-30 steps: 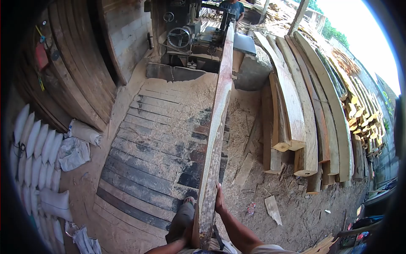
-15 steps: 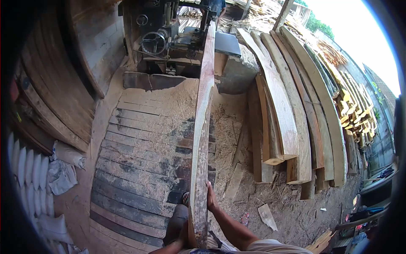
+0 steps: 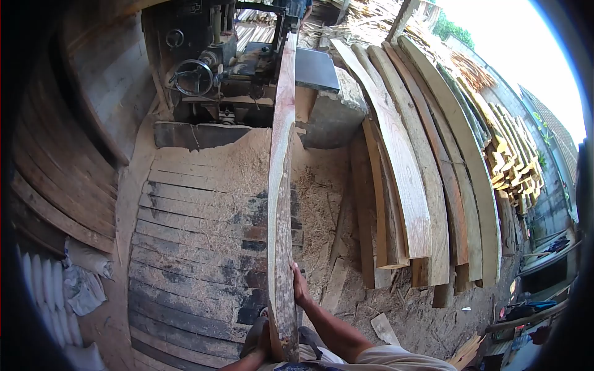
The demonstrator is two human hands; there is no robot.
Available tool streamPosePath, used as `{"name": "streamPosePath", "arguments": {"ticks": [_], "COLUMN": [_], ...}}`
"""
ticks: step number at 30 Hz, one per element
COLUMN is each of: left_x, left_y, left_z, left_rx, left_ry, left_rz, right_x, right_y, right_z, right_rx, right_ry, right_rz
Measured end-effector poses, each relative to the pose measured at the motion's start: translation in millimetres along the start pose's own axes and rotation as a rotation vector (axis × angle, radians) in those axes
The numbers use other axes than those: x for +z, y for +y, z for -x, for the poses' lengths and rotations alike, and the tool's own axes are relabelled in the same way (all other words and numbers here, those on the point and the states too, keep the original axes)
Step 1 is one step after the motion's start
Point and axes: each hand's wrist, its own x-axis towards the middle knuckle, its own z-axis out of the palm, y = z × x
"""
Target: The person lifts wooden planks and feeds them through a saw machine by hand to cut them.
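A long wooden beam (image 3: 281, 185) runs from my waist up to the black saw machine (image 3: 216, 68), its far end at the machine's upright part. My right hand (image 3: 300, 287) presses against the beam's right side, its palm and fingers along the wood. Low on the left side, my left hand (image 3: 266, 345) holds the near end of the beam, its fingers mostly hidden. Pale, smooth wood shows on one face of the beam, and rough, mottled bark on the other.
Thick timbers (image 3: 402, 154) are stacked at the right, with cut pieces (image 3: 510, 151) beyond. White sacks (image 3: 46, 290) stand lower left. Sawdust covers the slatted floor (image 3: 185, 260). Another person (image 3: 304, 11) is partly visible behind the machine.
The machine, beam and timber stacks have shifted left in view, and the machine appears larger. Both hands have stayed on the beam. Less of the person beyond the machine shows.
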Motion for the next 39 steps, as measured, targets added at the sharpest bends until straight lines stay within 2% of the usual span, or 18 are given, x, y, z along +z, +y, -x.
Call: {"name": "streamPosePath", "arguments": {"ticks": [2,5,10,18,21,24,27,32,35,39], "left_x": [9,20,61,102,114,130,149,183,193,205], "left_y": [21,51,103,181,210,240,270,329,361,398], "left_z": [-12,-31,-83,-162,-190,-220,-250,-297,-322,-354], "left_rx": [-0.004,-0.021,-0.080,-0.093,-0.081,-0.072,-0.067,-0.027,0.006,0.023], "left_ry": [-0.012,-0.043,-0.176,-0.119,-0.092,-0.080,-0.075,-0.051,-0.028,0.001], "left_rz": [0.011,0.031,0.099,0.082,0.081,0.083,0.095,0.100,0.098,0.096], "right_x": [8,14,7,32,25,24,26,31,32,34], "right_y": [-14,-44,-39,-138,-145,-170,-183,-220,-239,-262], "right_z": [-19,-43,-124,-206,-253,-288,-333,-403,-442,-494], "right_rx": [-0.002,0.116,0.000,0.054,0.107,0.087,0.115,0.083,0.077,0.124], "right_ry": [-0.005,-0.051,-0.046,0.011,0.012,0.030,0.030,0.023,-0.107,-0.041], "right_rz": [-0.067,-0.108,-0.073,-0.012,-0.054,0.060,-0.070,-0.080,-0.209,-0.153]}}
